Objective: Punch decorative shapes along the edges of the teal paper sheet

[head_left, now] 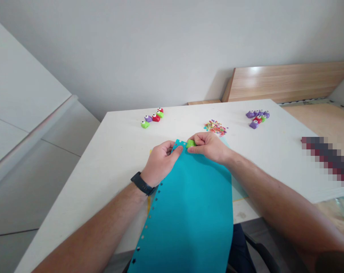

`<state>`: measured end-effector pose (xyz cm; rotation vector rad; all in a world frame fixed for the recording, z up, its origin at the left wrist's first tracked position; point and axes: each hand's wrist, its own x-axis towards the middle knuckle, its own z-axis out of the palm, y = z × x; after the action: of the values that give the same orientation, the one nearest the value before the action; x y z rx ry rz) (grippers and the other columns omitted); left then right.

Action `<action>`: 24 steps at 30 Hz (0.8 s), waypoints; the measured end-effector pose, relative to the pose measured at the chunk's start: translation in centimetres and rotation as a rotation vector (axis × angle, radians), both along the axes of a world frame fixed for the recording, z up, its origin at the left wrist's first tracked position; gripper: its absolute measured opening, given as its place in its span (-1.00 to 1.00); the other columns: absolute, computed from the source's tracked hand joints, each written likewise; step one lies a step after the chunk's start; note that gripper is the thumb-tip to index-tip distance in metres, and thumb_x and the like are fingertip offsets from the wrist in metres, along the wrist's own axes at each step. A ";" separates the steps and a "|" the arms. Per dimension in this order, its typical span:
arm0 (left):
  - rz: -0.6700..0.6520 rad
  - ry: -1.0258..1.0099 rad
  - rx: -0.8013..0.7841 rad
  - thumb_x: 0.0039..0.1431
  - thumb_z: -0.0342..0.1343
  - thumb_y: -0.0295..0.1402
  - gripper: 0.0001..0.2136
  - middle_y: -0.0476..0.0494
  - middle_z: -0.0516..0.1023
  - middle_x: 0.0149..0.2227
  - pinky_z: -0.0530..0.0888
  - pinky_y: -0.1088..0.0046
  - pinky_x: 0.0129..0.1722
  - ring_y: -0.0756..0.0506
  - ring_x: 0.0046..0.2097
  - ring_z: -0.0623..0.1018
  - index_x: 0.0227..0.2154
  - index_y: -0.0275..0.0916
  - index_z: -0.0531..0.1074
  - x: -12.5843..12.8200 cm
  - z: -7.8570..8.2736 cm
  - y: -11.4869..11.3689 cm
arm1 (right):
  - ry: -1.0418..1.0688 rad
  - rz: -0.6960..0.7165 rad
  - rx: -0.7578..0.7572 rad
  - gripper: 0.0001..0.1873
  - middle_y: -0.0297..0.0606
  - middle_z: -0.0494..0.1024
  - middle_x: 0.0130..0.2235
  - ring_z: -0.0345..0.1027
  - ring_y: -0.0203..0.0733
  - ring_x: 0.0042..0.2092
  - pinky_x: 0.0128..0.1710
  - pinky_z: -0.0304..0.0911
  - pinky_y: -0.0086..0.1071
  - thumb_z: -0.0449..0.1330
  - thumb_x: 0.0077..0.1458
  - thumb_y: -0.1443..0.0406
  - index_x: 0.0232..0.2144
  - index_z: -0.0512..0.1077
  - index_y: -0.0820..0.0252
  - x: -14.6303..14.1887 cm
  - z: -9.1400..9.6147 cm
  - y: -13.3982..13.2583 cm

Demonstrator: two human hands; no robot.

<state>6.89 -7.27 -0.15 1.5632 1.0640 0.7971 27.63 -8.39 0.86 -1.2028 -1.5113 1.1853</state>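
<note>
A large teal sheet of paper hangs from both my hands over the table's front edge toward my lap. Small star-shaped holes run along its left edge and part of its top edge. My left hand, a dark watch band on its wrist, pinches the sheet's top left corner. Closed around a small green paper punch is my right hand, holding the punch at the sheet's top edge, just right of my left thumb. My fingers partly cover the punch.
On the white table, a pile of coloured paper confetti lies beyond my right hand. Several red, green and purple punches with eyes sit at the back left, and another group at the back right. A pixelated dark object is at the right.
</note>
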 end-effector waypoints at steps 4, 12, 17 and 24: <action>0.001 0.007 0.004 0.21 0.18 -0.01 -0.66 -0.07 0.59 -0.35 0.33 0.51 -0.46 -0.03 -0.40 0.46 -0.24 -0.21 0.53 0.0 0.0 0.0 | -0.003 -0.003 0.005 -0.44 -0.29 0.49 -0.34 0.16 -0.34 -0.40 -0.41 0.08 -0.40 0.39 -0.15 0.27 -0.60 -0.02 0.15 -0.1 0.1 0.0; -0.011 -0.012 -0.017 0.19 0.20 0.00 -0.65 -0.07 0.61 -0.33 0.36 0.49 -0.44 -0.04 -0.39 0.47 -0.23 -0.22 0.54 0.1 0.3 -0.1 | 0.003 -0.003 -0.003 -0.44 -0.28 0.49 -0.35 0.19 -0.31 -0.38 -0.39 0.10 -0.39 0.39 -0.16 0.27 -0.60 -0.02 0.15 -0.2 0.3 -0.1; -0.013 -0.025 -0.035 0.15 0.22 0.01 -0.63 -0.08 0.62 -0.31 0.37 0.48 -0.43 -0.06 -0.37 0.50 -0.24 -0.22 0.55 0.2 0.4 -0.2 | 0.026 -0.004 -0.008 -0.42 -0.29 0.48 -0.37 0.22 -0.30 -0.38 -0.40 0.11 -0.39 0.40 -0.18 0.27 -0.60 -0.03 0.15 -0.3 0.1 -0.1; -0.019 -0.009 -0.021 0.19 0.20 0.00 -0.64 -0.07 0.62 -0.32 0.37 0.49 -0.44 -0.04 -0.38 0.49 -0.23 -0.21 0.54 0.2 0.3 -0.2 | 0.054 0.010 0.000 -0.44 -0.29 0.48 -0.36 0.23 -0.30 -0.38 -0.39 0.12 -0.39 0.38 -0.17 0.31 -0.59 -0.03 0.14 -0.3 -0.1 0.0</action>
<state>7.08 -7.46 0.16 1.5481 1.0468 0.7772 27.29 -8.41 0.73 -1.1560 -1.4784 1.2151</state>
